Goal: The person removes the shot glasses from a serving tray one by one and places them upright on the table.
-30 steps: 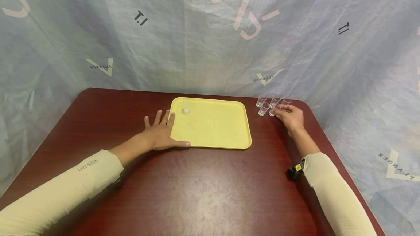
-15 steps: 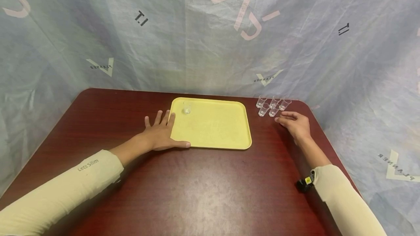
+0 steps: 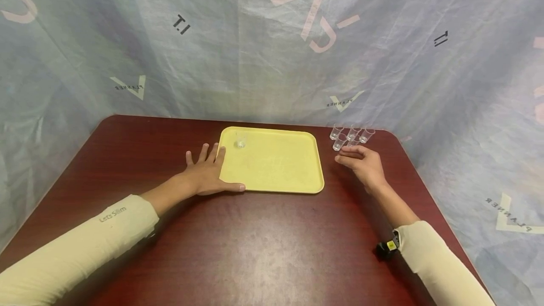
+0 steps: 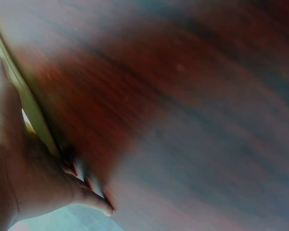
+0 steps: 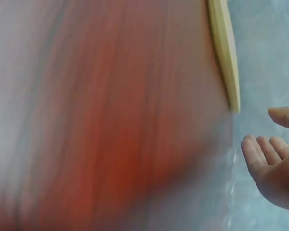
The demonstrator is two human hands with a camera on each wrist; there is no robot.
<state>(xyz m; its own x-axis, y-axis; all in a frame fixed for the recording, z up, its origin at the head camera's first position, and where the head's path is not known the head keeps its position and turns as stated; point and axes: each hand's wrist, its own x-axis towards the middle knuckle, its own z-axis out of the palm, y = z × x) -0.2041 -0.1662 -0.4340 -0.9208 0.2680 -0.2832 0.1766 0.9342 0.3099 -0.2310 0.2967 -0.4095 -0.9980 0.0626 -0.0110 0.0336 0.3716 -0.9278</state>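
A yellow tray [image 3: 276,166] lies on the dark red table [image 3: 255,244], its edge also showing in the wrist views [image 4: 24,96] [image 5: 224,53]. One small clear cup [image 3: 241,141] stands in the tray's far left corner. Several more clear cups [image 3: 340,141] cluster to the right of the tray. My left hand [image 3: 208,174] [image 4: 24,183] rests flat on the table against the tray's left edge, its thumb along the front rim. My right hand [image 3: 354,157] [image 5: 274,159] hovers just in front of the cup cluster with relaxed fingers and holds nothing.
A wrinkled grey-blue printed sheet [image 3: 272,46] walls off the back and both sides of the table. The table's right edge [image 3: 429,188] runs close to my right forearm. A small black and yellow device [image 3: 386,248] sits at my right wrist.
My right hand drew back from the cups it was touching, then shifted left, and now sits in front of the cluster. The left hand, the tray and the cup on it have not moved.
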